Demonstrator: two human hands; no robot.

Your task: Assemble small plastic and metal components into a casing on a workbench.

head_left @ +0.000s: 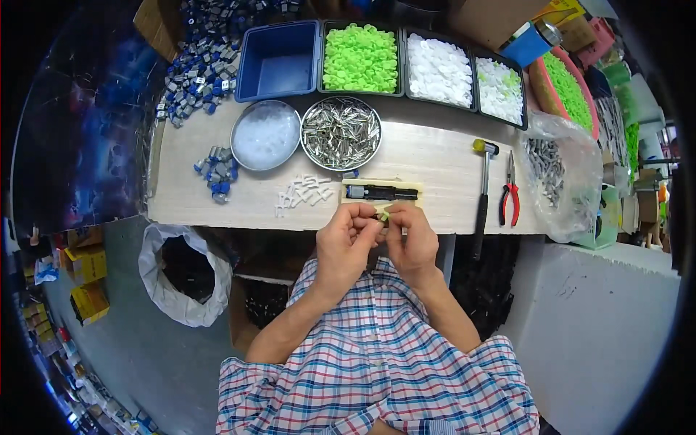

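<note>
Head view: both hands meet at the near edge of the surface (435, 156), just above the person's checked shirt (377, 355). Left hand (346, 243) and right hand (412, 239) are fingertip to fingertip, both grips pinched on one small pale green part (383, 215) btwn them. Part is tiny, light yellow-green, mostly hidden by fingers; its long axis and which way it points can't be told. It sits just off the surface edge, right below a black jig (382, 193) w/ a grey metal end at its left, lying on a tan pad, long axis left-right. Left of the jig: scatter of small white clips (304, 192), then a little heap of blue-grey parts (217, 172). Behind: round tin of clear bits (265, 135) beside a round tin of metal pins (341, 133). Back row, L to R: bare blue bin (279, 59), tray of green caps (361, 56), tray of white caps (439, 69), tray of mixed white-green pieces (500, 88). Big pile of blue-grey parts (203, 58) at far left back. Right of the jig: small hammer (483, 185) w/ yellow head, handle toward the person; red-handled pliers (510, 192) just beside it, jaws pointing away. Clear bag of metal pieces (554, 170) at the right end. On the floor at left, a white sack of dark parts (185, 272).
</note>
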